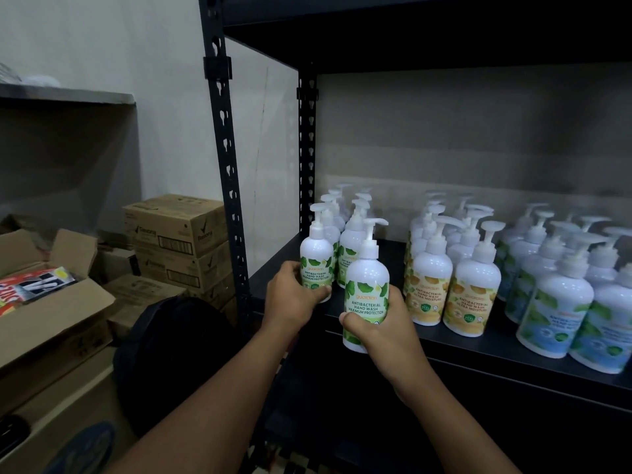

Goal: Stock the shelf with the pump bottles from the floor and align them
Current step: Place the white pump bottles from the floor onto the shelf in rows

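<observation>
While left hand (pixel 293 295) is gripping white green-label pump bottle (pixel 316 260) on black metal shelf (pixel 497 345) | right hand (pixel 384 336) is gripping 2nd bottle (pixel 366 289) at shelf edge | step: placing | next: prob. set-down beside 1st

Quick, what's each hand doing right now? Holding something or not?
Left hand: holding a green-label bottle at the shelf edge.
Right hand: holding a second green-label bottle in front of the shelf.
</observation>
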